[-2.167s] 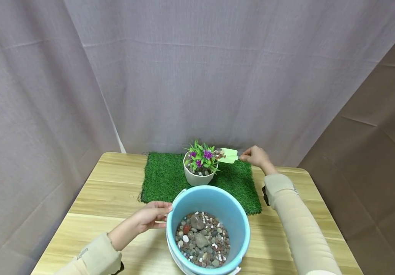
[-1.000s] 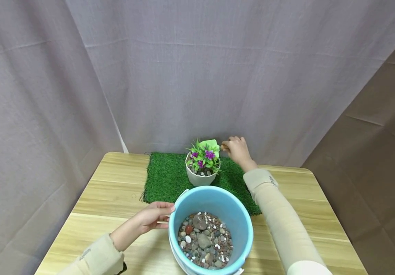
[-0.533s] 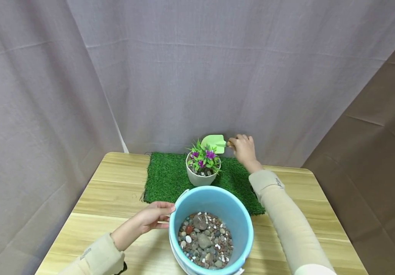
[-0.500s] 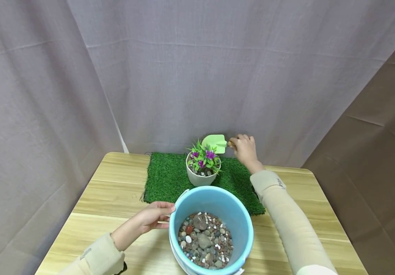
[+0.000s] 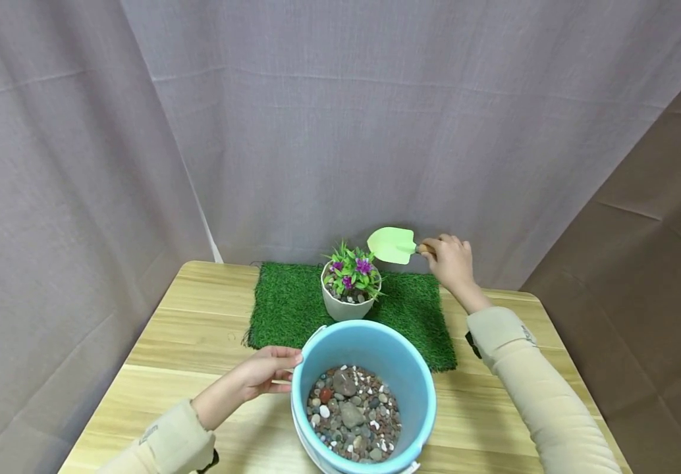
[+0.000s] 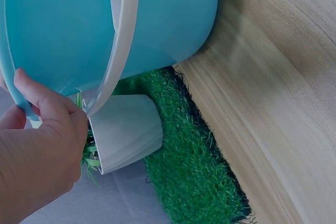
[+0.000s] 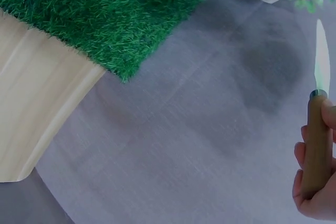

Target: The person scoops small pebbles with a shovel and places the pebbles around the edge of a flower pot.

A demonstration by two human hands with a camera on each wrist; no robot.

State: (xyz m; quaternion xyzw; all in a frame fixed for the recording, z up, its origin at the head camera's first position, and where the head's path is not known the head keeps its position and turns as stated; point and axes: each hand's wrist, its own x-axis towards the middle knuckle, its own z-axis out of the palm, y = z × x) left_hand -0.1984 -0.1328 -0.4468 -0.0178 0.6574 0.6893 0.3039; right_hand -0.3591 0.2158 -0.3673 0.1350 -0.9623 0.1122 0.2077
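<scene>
My right hand (image 5: 453, 264) grips the wooden handle (image 7: 317, 145) of a small trowel with a light green blade (image 5: 392, 245). No stones show on the blade, which is raised just right of a white flowerpot (image 5: 346, 309). In the pot grows a leafy plant with purple flowers (image 5: 363, 266), and pebbles lie around its base. My left hand (image 5: 266, 375) pinches the rim of a light blue bucket (image 5: 420, 395) at its left side, thumb on top in the left wrist view. Mixed pebbles (image 5: 352, 415) cover the bucket's bottom, with a red stone and some larger grey ones among them.
Under the flowerpot lies a green artificial grass mat (image 5: 287, 303) on the wooden table (image 5: 198, 329). The bucket stands in front of the pot, its white handle (image 6: 123, 35) hanging down. A grey curtain (image 5: 340, 131) rises behind the table's far edge; a brown one (image 5: 649, 263) closes the right side.
The trowel carried pebbles to the pot from the right, tipped over the plant, then came up with a bare blade and moved back right. My left hand has stayed on the bucket rim.
</scene>
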